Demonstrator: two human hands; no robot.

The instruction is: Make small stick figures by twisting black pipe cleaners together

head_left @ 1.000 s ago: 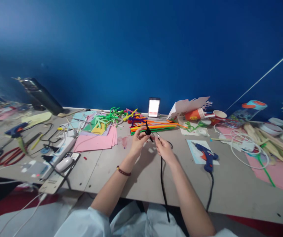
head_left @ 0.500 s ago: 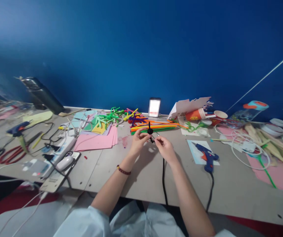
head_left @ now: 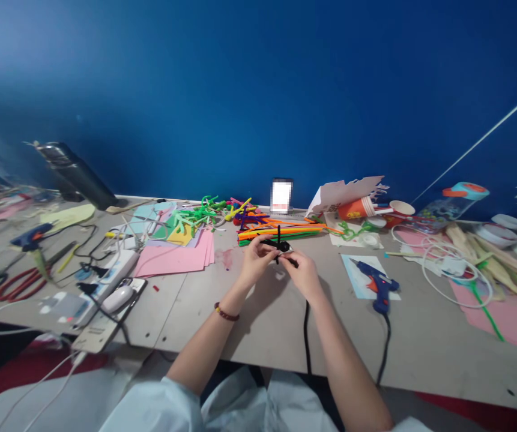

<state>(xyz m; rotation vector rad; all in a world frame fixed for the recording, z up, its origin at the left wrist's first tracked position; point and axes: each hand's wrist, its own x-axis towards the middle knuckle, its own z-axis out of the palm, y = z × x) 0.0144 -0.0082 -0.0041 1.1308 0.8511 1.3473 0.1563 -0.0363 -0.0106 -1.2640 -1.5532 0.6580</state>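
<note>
Over the middle of the table, both my hands are closed on a small black pipe-cleaner piece (head_left: 283,246) with a coiled round part and thin ends sticking out. My left hand (head_left: 256,261) pinches its left side between thumb and fingers. From the right, my right hand (head_left: 302,271) pinches close to the coil, its fingertips partly hiding the grip. A long black strand (head_left: 307,336) runs from beneath my right hand to the table's front edge; whether it joins the piece is hidden. Behind my hands lies a bundle of orange, yellow and green pipe cleaners (head_left: 285,233).
A blue glue gun (head_left: 377,285) lies on paper to the right, its cord over the front edge. Pink paper (head_left: 172,258), a power strip (head_left: 111,282) and red-handled scissors (head_left: 24,282) are left. A phone (head_left: 281,197) stands against the wall.
The black coil has moved slightly right and down and turned, and a dark end now shows above my left fingers. The long black strand has shifted right.
</note>
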